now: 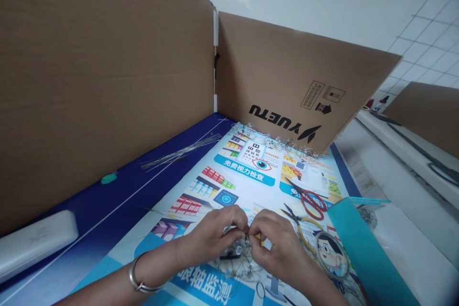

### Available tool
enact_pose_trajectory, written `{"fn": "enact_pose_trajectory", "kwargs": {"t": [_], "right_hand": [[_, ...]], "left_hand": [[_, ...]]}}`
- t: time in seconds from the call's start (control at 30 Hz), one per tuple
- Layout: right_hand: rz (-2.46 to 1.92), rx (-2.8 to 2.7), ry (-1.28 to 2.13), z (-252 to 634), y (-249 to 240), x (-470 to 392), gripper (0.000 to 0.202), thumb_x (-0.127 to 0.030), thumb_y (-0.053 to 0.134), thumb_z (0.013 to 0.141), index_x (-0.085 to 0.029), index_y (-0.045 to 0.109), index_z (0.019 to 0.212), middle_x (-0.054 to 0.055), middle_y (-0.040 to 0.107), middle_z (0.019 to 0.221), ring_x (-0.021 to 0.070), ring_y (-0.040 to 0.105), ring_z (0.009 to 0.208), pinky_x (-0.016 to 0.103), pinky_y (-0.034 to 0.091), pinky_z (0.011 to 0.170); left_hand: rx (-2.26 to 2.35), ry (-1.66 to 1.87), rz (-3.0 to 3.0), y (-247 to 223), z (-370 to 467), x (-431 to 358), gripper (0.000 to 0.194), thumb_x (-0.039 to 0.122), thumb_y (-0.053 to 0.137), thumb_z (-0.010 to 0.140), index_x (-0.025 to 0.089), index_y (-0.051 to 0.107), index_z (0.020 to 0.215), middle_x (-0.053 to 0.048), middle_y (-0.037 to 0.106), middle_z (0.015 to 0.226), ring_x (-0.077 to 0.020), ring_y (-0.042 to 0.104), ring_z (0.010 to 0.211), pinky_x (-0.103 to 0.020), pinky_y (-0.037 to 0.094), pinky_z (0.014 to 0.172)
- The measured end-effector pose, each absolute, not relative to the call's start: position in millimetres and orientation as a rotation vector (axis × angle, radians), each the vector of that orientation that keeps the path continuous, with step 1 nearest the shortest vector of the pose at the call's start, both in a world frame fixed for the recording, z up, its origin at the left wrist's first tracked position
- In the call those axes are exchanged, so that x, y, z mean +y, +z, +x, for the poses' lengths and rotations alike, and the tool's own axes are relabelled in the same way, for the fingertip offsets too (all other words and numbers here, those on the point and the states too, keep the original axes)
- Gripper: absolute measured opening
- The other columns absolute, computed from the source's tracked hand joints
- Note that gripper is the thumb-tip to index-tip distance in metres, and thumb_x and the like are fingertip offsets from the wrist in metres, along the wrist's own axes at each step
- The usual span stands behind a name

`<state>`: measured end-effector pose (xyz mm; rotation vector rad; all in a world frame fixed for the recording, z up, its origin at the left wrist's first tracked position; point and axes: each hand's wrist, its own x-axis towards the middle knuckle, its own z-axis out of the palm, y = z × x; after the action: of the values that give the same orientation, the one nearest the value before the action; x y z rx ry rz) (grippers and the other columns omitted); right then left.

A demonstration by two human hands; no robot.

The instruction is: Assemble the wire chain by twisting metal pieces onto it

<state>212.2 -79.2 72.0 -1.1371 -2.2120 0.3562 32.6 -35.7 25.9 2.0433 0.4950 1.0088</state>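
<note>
My left hand [222, 229] and my right hand [270, 236] meet near the bottom middle, thumbs and forefingers pinched together almost touching. Between and below the fingertips is a tangle of thin wire with clear beads [238, 256], and both hands pinch it at its top. A small dark bit shows where the fingertips meet; its kind is too small to make out. Right of my right hand lie yellow-handled scissors [311, 222] and, farther back, red-handled scissors [312, 204]. A roll of clear tape [332, 256] lies beside my right forearm.
Cardboard panels stand at the left [107, 81] and back [279, 81]. Thin wires [181, 150] lie on the blue strip, near a green blob [109, 178]. More beaded wire [276, 143] lines the back panel. A white case [38, 244] is at left, a teal box [373, 253] at right.
</note>
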Motion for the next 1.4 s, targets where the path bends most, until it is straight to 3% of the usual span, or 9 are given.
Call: {"fn": "enact_pose_trajectory", "kwargs": {"t": [0.13,0.27,0.5,0.83,1.23,1.4], "right_hand": [[-1.16,-2.155,0.257,219,73,-78,0.016,-0.003,0.047,0.066,-0.018,0.049,0.071,0.001,0.051,0.07,0.013,0.049,0.068,0.024,0.038,0.061],[-1.193,-2.083,0.111,229,85,-80,0.014,-0.004,0.048,0.071,-0.018,0.05,0.074,0.002,0.052,0.072,0.0142,0.049,0.072,0.026,0.039,0.065],[-1.225,-2.291,0.473,223,84,-80,0.011,-0.011,0.051,0.083,-0.02,0.058,0.081,0.001,0.058,0.079,0.0124,0.054,0.075,0.023,0.042,0.067],[-1.235,-2.375,0.397,219,81,-83,0.013,-0.014,0.048,0.086,-0.018,0.058,0.091,0.006,0.059,0.09,0.016,0.054,0.084,0.028,0.045,0.075],[-1.2,-2.395,0.174,214,77,-82,0.011,-0.006,0.047,0.076,-0.015,0.053,0.075,0.006,0.056,0.078,0.017,0.052,0.076,0.028,0.044,0.065],[-1.133,-2.343,-0.028,216,76,-80,0.013,-0.006,0.044,0.078,-0.015,0.053,0.074,0.006,0.056,0.074,0.0166,0.051,0.072,0.029,0.044,0.063]], "left_hand": [[0.478,0.975,1.942,28,32,-33,0.011,0.007,0.051,0.081,0.017,0.051,0.085,-0.004,0.058,0.087,-0.014,0.057,0.082,-0.026,0.045,0.074],[0.503,0.923,1.871,33,31,-32,0.01,0.008,0.049,0.083,0.017,0.051,0.087,-0.004,0.058,0.088,-0.0135,0.058,0.08,-0.026,0.046,0.072],[0.475,1.074,1.979,26,35,-35,0.012,0.007,0.051,0.082,0.018,0.05,0.085,-0.004,0.056,0.086,-0.0154,0.054,0.086,-0.029,0.043,0.077],[0.534,1.027,1.919,20,36,-33,0.013,0.007,0.054,0.08,0.018,0.05,0.085,-0.003,0.054,0.087,-0.014,0.052,0.082,-0.026,0.043,0.071],[0.592,0.92,1.908,25,35,-36,0.012,0.008,0.053,0.079,0.018,0.052,0.085,-0.002,0.056,0.087,-0.0135,0.054,0.081,-0.025,0.044,0.072],[0.599,0.768,1.933,38,32,-35,0.024,0.003,0.049,0.077,0.02,0.052,0.094,-0.001,0.059,0.094,-0.0134,0.055,0.087,-0.026,0.044,0.078]]}}
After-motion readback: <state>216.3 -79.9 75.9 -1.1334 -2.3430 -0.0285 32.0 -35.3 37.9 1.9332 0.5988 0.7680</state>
